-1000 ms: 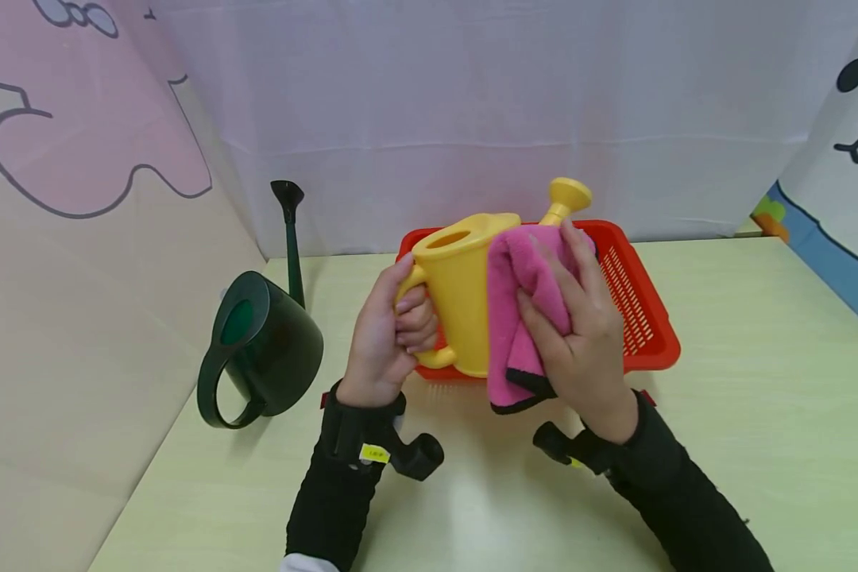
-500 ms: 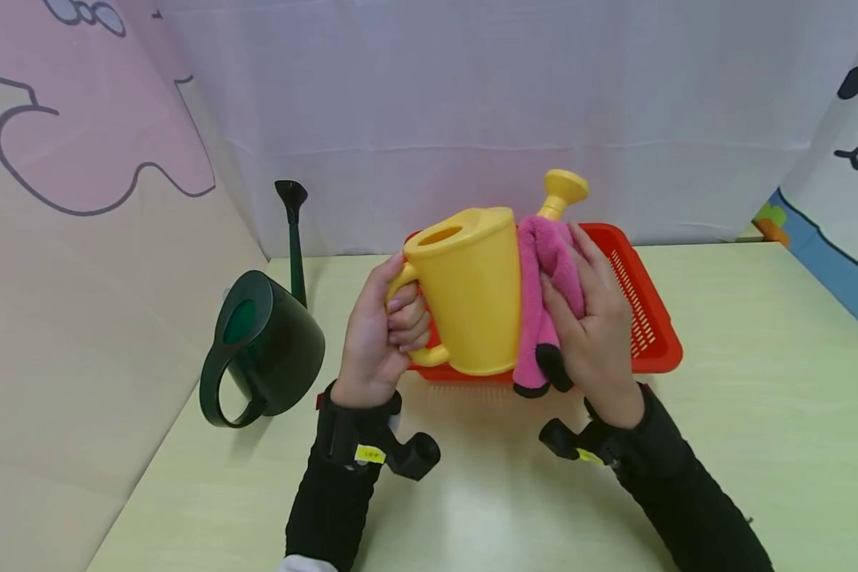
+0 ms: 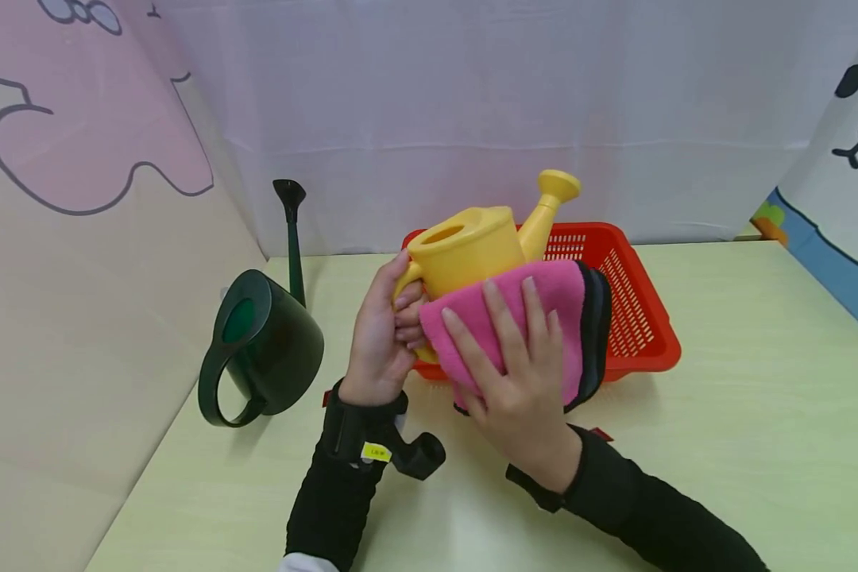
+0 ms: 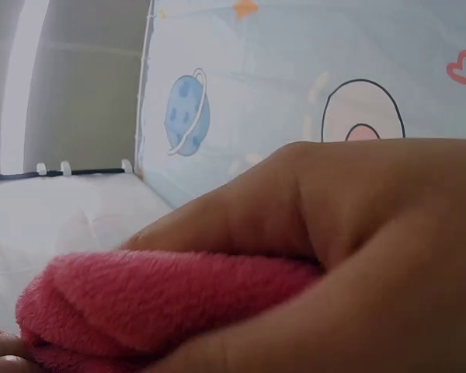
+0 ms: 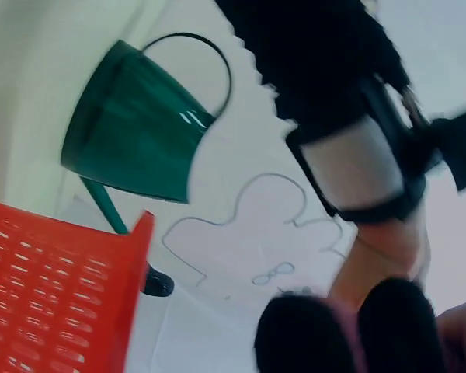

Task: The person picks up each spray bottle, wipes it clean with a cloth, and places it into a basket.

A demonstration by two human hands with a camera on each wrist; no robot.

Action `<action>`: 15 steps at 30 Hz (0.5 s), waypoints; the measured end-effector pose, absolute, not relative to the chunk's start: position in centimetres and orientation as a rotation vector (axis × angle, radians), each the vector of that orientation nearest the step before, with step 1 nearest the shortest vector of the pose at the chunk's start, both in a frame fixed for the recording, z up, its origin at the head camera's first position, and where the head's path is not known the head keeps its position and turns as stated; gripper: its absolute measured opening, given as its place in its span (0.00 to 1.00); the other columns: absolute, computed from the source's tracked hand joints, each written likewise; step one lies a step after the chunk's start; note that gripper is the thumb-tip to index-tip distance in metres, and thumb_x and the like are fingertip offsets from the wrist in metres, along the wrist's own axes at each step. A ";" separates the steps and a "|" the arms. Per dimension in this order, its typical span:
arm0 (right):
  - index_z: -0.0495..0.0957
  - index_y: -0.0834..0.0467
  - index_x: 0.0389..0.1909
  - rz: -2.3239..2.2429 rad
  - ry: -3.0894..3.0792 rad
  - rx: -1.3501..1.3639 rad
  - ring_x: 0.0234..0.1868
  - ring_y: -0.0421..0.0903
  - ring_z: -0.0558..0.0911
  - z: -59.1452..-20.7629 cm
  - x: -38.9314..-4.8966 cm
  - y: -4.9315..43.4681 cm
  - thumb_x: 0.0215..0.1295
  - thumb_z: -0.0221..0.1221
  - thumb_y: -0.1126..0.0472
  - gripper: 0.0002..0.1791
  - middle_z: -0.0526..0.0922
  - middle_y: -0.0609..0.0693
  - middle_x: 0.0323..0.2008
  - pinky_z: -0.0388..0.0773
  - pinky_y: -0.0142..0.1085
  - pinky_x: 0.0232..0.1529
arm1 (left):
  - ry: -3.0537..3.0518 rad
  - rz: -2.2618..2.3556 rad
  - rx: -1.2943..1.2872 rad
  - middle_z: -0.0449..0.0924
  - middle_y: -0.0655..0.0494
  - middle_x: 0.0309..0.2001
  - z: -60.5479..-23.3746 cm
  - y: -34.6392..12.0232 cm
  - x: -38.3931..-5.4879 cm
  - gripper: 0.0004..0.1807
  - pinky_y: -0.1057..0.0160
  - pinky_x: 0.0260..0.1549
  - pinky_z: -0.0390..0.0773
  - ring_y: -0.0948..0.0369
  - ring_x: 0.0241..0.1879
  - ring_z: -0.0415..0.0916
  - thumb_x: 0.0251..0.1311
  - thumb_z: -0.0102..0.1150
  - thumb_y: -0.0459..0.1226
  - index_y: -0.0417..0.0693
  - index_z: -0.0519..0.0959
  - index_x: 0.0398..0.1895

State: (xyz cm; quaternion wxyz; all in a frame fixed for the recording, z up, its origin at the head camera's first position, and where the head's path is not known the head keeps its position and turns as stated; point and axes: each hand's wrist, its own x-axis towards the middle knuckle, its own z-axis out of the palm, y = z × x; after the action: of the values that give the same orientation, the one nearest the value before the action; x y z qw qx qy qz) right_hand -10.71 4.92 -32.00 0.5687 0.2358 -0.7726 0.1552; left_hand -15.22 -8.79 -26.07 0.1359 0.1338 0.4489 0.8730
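Observation:
My left hand (image 3: 379, 342) grips the handle of a yellow watering can (image 3: 465, 254), which it holds tilted over the red basket. Flat on the can's front lies a folded pink cloth (image 3: 558, 282) with black edging, hiding most of its lower body. My right hand (image 3: 518, 389) presses this cloth with straight, spread fingers. In the left wrist view the pink cloth (image 4: 171, 287) bulges close beside a hand. At the bottom of the right wrist view, black cloth edges (image 5: 303, 334) show, blurred.
A red perforated basket (image 3: 661, 349) stands at the back of the table (image 3: 758, 413), behind the can. To the left is a dark green watering can (image 3: 286, 349), its spout pointing up. Printed curtains (image 3: 472, 95) enclose the table at the back and sides.
My right hand has first slid right along the can with the bunched cloth, then swung back left. The cloth now lies spread wider across the can's front, and the spout shows again. The left hand keeps its grip.

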 end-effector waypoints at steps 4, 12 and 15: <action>0.67 0.53 0.62 0.247 -1.800 0.531 0.65 0.64 0.60 -32.8 -10.9 4.3 0.66 0.48 0.49 0.25 0.69 0.63 0.57 0.53 0.60 0.63 | 1.284 2.552 0.345 0.58 0.66 0.10 -26.0 -8.7 -15.1 0.23 0.77 0.10 0.54 0.72 0.09 0.54 0.70 0.33 0.47 0.54 0.59 0.14; 0.72 0.58 0.54 0.521 -1.691 0.606 0.63 0.62 0.64 -31.7 -12.2 5.7 0.64 0.52 0.50 0.22 0.69 0.62 0.58 0.61 0.56 0.62 | 1.314 2.544 0.456 0.56 0.68 0.05 -26.0 -9.0 -15.4 0.27 0.73 0.10 0.46 0.71 0.06 0.52 0.70 0.28 0.45 0.56 0.57 0.09; 0.71 0.60 0.56 0.708 -1.709 0.641 0.64 0.60 0.64 -31.2 -12.4 6.3 0.65 0.50 0.50 0.24 0.68 0.62 0.60 0.60 0.50 0.65 | 1.308 2.552 0.473 0.56 0.67 0.05 -26.0 -9.3 -15.5 0.27 0.71 0.12 0.43 0.70 0.06 0.51 0.70 0.28 0.45 0.56 0.57 0.08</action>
State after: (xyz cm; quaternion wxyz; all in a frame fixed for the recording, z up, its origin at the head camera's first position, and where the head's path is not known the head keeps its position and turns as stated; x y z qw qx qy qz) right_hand -12.42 6.30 -31.17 0.5577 0.2719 -0.7245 0.3002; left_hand -15.49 -9.31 -26.00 0.1172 0.1618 0.4469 0.8720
